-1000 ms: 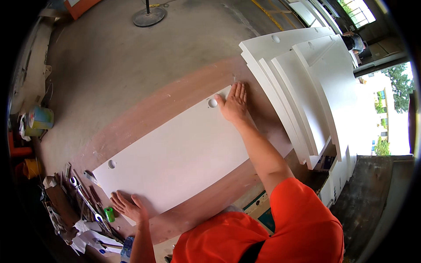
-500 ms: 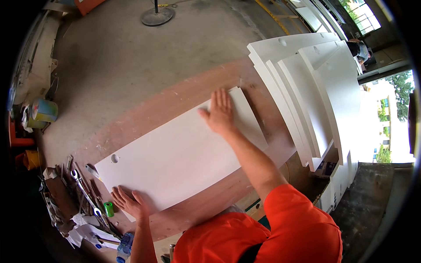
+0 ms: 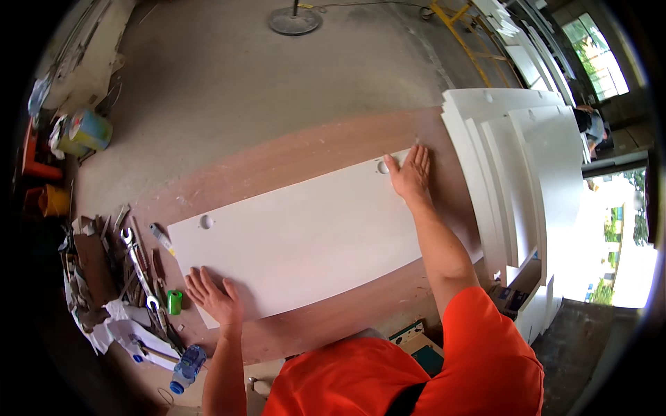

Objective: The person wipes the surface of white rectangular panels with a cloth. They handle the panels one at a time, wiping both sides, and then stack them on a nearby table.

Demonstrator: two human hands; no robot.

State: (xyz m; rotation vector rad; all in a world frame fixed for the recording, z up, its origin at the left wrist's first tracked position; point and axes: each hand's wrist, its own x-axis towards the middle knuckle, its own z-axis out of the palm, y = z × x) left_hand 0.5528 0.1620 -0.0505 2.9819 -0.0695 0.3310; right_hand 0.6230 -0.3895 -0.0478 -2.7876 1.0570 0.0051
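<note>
A long white panel [image 3: 298,243] lies flat on the reddish-brown work table [image 3: 277,156]. Round holes show near its far left and far right corners. My left hand [image 3: 214,297] rests on the panel's near left corner, its fingers stretched out. At the far right end my right hand [image 3: 413,173] lies flat along the edge, beside the right hole, with the thumb apart from the fingers. Neither hand grips anything. Just off the panel's left edge lies a scraper-like tool with a grey handle [image 3: 157,231].
Wrenches [image 3: 139,267], a green roll [image 3: 174,301] and a water bottle [image 3: 187,369] lie at the left. Large white panels [image 3: 517,180] stand stacked at the right. Paint buckets [image 3: 90,130] stand at the far left. Another person [image 3: 592,128] is in the right background.
My right hand has moved to the panel's far right corner, and the right hole now shows. My left hand stays at the near left corner. The whole view has shifted.
</note>
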